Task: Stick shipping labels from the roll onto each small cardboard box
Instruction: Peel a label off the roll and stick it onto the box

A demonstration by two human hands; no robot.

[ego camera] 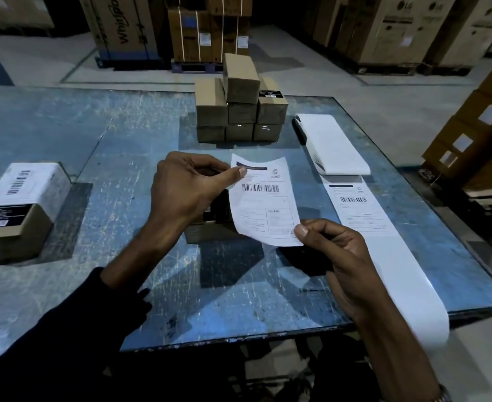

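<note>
A white shipping label (pixel 263 198) with a barcode hangs curved in the air over the middle of the table. My left hand (pixel 186 190) pinches its upper left edge with the thumb. My right hand (pixel 337 256) pinches its lower right corner. Under the label sits a small cardboard box (pixel 210 227), mostly hidden by my left hand and the label. The label roll (pixel 331 143) lies to the right, and its strip (pixel 384 242) runs toward me over the table edge. A stack of small boxes (pixel 240 108) stands at the back.
A box with a label on top (pixel 21 204) sits at the left of the scratched blue table (pixel 122 158). A black marker (pixel 299 130) lies beside the roll. Large cartons (pixel 413 27) on pallets stand on the floor behind and at the right.
</note>
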